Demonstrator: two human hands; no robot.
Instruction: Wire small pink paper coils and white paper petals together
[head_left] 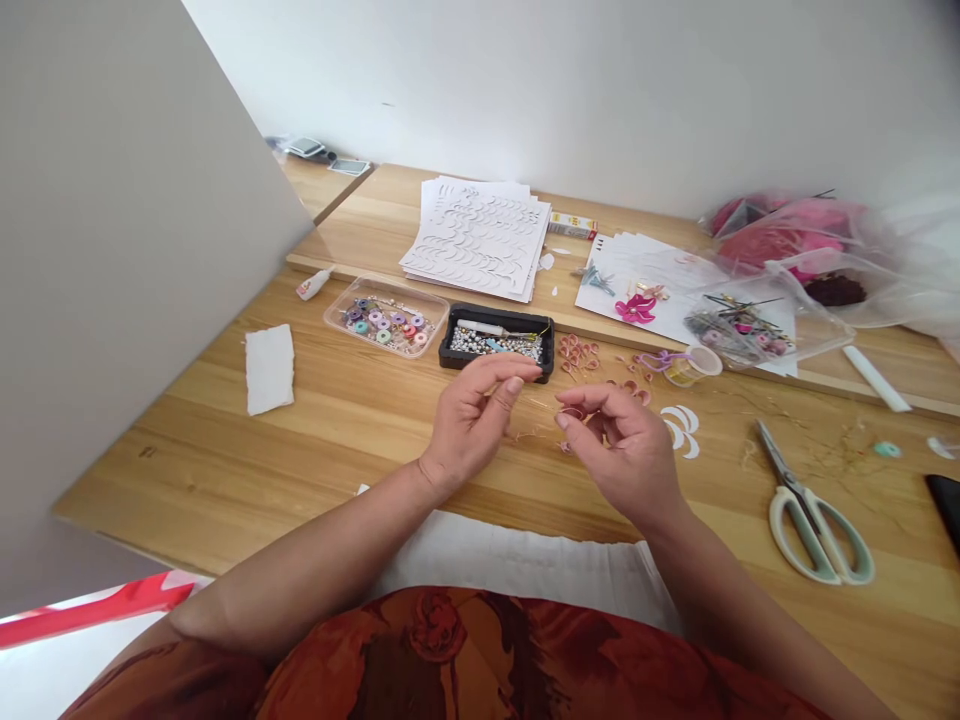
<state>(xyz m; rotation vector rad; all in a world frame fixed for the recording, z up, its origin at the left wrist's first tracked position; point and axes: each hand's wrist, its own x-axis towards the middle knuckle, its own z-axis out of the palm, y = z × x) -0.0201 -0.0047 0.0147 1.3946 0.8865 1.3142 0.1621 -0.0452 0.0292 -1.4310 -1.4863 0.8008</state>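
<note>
My left hand (474, 415) is held over the table just in front of the black tray (496, 362), thumb and fingers pinched; what lies between them is too small to make out. To its right, my right hand (626, 445) is also pinched, with a thin fine wire or thread (541, 403) showing near its fingertips. A small pink wire loop piece (566, 447) shows below those fingertips. The two hands are apart. Pink loops (577, 352) lie on the wood beyond my right hand. The black tray holds silver beads and a white tube.
Scissors (806, 515) and white crescents (681, 432) lie at right. Behind are stacked papers (480, 240), a magenta flower (636, 308), a thread spool (694, 367) and plastic bags (810, 250). At left are a clear bead box (386, 318), glue bottle (313, 284) and white cloth (270, 369).
</note>
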